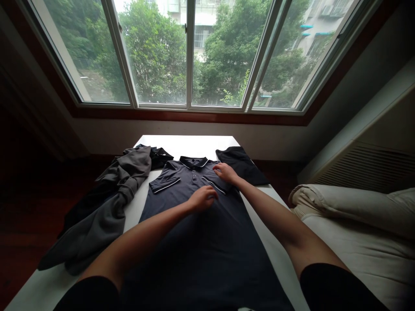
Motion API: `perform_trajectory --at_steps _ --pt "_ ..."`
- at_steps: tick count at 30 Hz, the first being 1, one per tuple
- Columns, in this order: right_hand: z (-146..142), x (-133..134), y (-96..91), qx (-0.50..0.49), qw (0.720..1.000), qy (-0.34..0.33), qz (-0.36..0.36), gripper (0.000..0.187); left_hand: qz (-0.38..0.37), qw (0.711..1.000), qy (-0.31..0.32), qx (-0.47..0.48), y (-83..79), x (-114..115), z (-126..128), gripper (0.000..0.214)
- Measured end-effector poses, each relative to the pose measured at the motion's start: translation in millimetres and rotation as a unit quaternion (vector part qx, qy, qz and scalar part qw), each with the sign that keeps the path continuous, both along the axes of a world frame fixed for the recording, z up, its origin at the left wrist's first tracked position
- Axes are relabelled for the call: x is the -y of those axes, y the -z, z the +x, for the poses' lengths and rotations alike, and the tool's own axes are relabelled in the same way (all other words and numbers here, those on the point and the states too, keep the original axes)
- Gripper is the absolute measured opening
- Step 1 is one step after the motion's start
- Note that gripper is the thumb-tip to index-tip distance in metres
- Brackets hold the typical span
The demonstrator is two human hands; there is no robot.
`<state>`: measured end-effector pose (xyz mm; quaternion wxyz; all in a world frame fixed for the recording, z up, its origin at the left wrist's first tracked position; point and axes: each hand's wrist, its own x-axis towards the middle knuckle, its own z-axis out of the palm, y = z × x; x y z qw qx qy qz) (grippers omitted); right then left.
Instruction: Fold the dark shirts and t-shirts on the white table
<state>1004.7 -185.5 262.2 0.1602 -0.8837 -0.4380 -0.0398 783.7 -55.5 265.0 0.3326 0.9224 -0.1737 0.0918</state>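
A dark navy polo shirt (201,242) with white-trimmed collar and sleeve cuffs lies flat on a white table (181,142), collar away from me. My left hand (202,198) rests on the shirt's chest below the button placket, fingers curled down onto the cloth. My right hand (225,172) lies on the shirt's right shoulder, where the right sleeve is folded inward, fingers pressed flat on the fabric.
A rumpled grey garment (106,207) drapes over the table's left edge, with a dark one under it. A folded black garment (241,166) sits at the table's far right. A bed with a cream cover (350,233) stands to the right. A window is ahead.
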Motion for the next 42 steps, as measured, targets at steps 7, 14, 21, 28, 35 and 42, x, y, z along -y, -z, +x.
perform_trajectory --at_steps 7,14,21,28,35,42 --pt "7 -47 24.8 -0.010 0.997 0.033 0.072 0.026 -0.011 0.980 -0.198 -0.013 16.5 -76 43 0.024" --pt "49 -62 26.1 -0.043 0.990 0.122 0.061 0.033 0.049 0.970 -0.238 0.018 12.3 -98 77 0.020" --pt "77 -76 25.3 -0.036 0.989 0.137 0.034 0.037 0.066 0.952 -0.298 0.006 22.9 -114 121 0.029" --pt "90 -92 32.7 -0.025 0.997 0.058 -0.033 0.053 0.045 0.924 -0.379 -0.036 50.3 -114 149 0.036" --pt "90 -102 28.2 -0.021 0.997 0.037 -0.065 0.039 0.042 0.914 -0.404 -0.003 62.6 -106 146 0.027" --pt "79 -102 26.4 0.005 0.999 -0.037 -0.033 0.023 0.050 0.918 -0.390 0.055 64.1 -106 141 0.023"
